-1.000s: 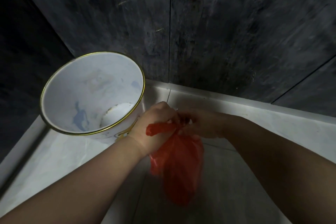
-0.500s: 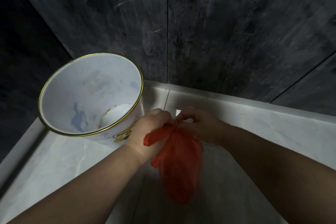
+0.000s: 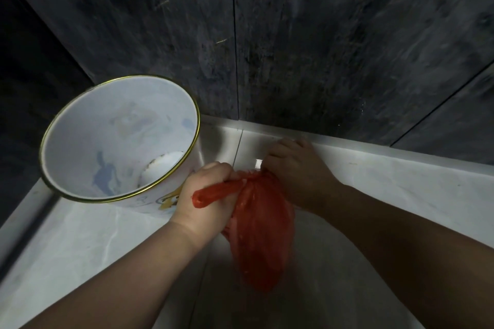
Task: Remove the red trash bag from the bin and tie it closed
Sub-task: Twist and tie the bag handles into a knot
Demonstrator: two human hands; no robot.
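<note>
- Bin (image 3: 115,139) stands unlined by the wall; a swung elbow could tip it
- Bag (image 3: 260,227) hangs clear between both hands; thin film may tear if pulled hard
- Left hand (image 3: 205,200) fists a twisted tail, right hand (image 3: 296,171) pinches the neck; either slipping loosens the knot

Red trash bag held out of the bin, neck gripped by both hands.

The left hand (image 3: 207,196) is closed around a twisted red tail of the red trash bag (image 3: 260,238); the right hand (image 3: 296,172) grips the gathered neck just beside it. The bag body hangs below, above the pale floor (image 3: 80,243). The white, gold-rimmed bin (image 3: 117,139) stands to the left, near the dark wall (image 3: 320,48).
</note>
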